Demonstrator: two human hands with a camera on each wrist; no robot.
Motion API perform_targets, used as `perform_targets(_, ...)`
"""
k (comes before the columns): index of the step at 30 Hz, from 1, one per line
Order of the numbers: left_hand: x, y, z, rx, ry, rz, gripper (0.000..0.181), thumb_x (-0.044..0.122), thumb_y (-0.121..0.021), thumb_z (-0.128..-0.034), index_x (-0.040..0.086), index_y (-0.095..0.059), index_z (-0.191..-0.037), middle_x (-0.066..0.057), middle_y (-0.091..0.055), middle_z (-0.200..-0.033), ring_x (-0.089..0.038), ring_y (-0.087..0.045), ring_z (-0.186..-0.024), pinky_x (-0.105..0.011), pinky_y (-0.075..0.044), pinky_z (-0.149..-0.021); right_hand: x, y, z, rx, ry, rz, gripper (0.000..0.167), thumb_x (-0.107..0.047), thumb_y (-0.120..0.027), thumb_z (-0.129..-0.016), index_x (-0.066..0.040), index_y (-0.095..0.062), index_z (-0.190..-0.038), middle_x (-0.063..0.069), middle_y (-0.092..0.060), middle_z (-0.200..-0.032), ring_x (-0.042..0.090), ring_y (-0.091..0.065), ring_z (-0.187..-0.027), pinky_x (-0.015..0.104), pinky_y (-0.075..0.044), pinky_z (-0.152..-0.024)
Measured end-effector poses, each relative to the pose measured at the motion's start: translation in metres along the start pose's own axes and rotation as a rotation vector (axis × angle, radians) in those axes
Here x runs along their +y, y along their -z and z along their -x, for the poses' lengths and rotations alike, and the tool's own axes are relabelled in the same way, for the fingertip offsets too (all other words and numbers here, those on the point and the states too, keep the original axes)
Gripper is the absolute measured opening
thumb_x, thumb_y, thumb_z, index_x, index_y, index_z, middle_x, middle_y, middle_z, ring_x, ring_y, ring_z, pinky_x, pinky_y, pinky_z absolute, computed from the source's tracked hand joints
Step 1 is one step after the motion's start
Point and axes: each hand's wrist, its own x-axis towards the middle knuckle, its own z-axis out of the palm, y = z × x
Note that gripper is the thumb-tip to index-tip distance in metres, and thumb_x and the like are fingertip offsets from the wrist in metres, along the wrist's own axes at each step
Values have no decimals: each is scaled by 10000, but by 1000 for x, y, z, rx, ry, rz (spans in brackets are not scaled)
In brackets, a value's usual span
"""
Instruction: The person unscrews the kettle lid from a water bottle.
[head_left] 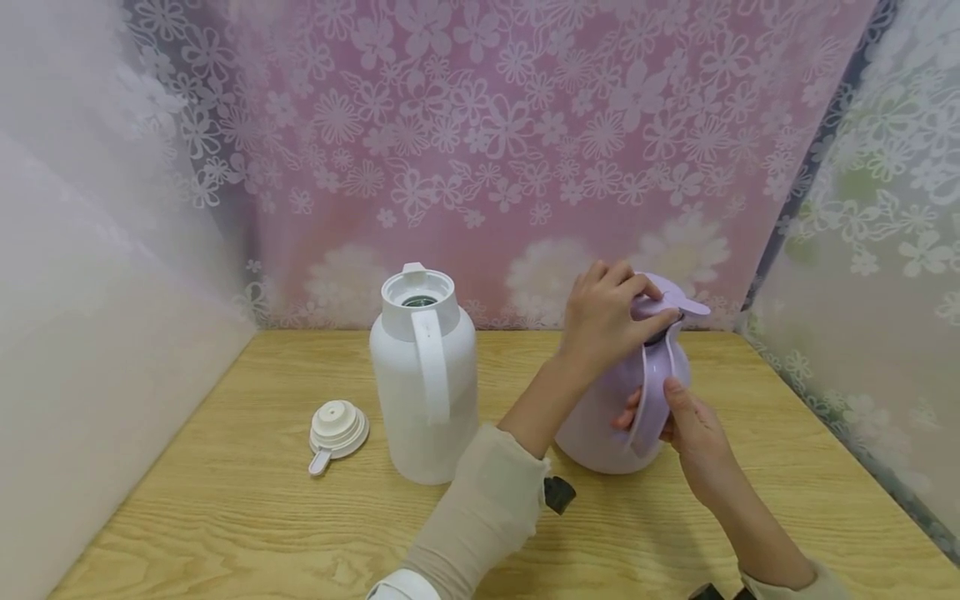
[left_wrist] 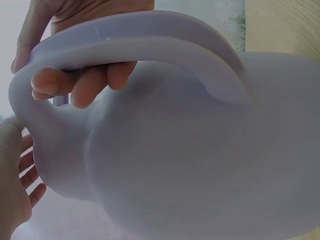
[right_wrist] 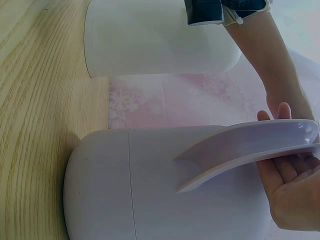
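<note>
A lilac vacuum jug (head_left: 611, 417) stands on the table at the right in the head view. Its handle (head_left: 655, 400) is gripped by my right hand (head_left: 697, 433), with fingers through the loop and thumb on the outside. My left hand (head_left: 607, 312) is on top, holding the jug's lilac lid (head_left: 667, 293) between fingers and thumb. A dark gap shows under the lid's handle-side edge. The left wrist view shows the right-hand fingers (left_wrist: 85, 90) inside the handle and part of the left hand (left_wrist: 12, 175) by the jug's neck.
A white vacuum jug (head_left: 423, 375) stands left of the lilac one, its mouth uncovered. On the table (head_left: 247, 517) beside it lies a white stopper (head_left: 337, 429) with a small tab. A floral curtain (head_left: 487, 150) hangs behind, and pale panels flank both sides.
</note>
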Motion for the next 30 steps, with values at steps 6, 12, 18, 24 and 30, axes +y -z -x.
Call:
perform_targets(6, -12, -4, 6, -22, 38, 166, 272, 383, -634, -824, 204, -669, -1025, 78, -597, -1097, -86, -472, -1064, -203, -310, -934, 1, -1, 1, 5, 4, 5, 461, -215, -183, -1034, 8, -582, -981, 75, -667, -818, 189, -645, -799, 277, -484, -720)
perform_targets(12, -22, -9, 13, -162, 85, 337, 418, 322, -575, -862, 190, -560, -1258, 60, -454, -1355, -28, -248, -1295, -197, -191, -1022, 0, -1, 1, 1, 19, -2, 461, -203, -179, -1034, 48, -564, -991, 91, -666, -818, 194, -647, -799, 277, -485, -715)
perform_targets(18, -20, -11, 14, -139, 101, 312, 417, 372, -572, -879, 214, -558, -1265, 92, -453, -1344, -59, -298, -1263, -197, -244, -994, 0, -1, 0, -1, 23, 0, 465, -206, -174, -1034, 56, -556, -991, 93, -666, -814, 195, -648, -799, 276, -486, -715)
perform_targets(24, -13, -9, 12, -102, 165, 209, 483, 507, -644, -801, 262, -600, -1216, 115, -506, -1265, -88, -373, -1142, -205, -292, -939, 0, 0, 0, -5, 16, 3, 462, -214, -171, -1034, 15, -571, -994, 88, -670, -824, 195, -648, -808, 276, -481, -725)
perform_targets(30, -5, -5, 5, -91, 233, 131, 512, 602, -674, -712, 293, -649, -1120, 133, -547, -1074, -92, -398, -1000, -198, -327, -842, 0, 1, 1, -6, 14, -2, 463, -211, -173, -1034, 35, -564, -1009, 84, -671, -832, 199, -650, -812, 277, -479, -733)
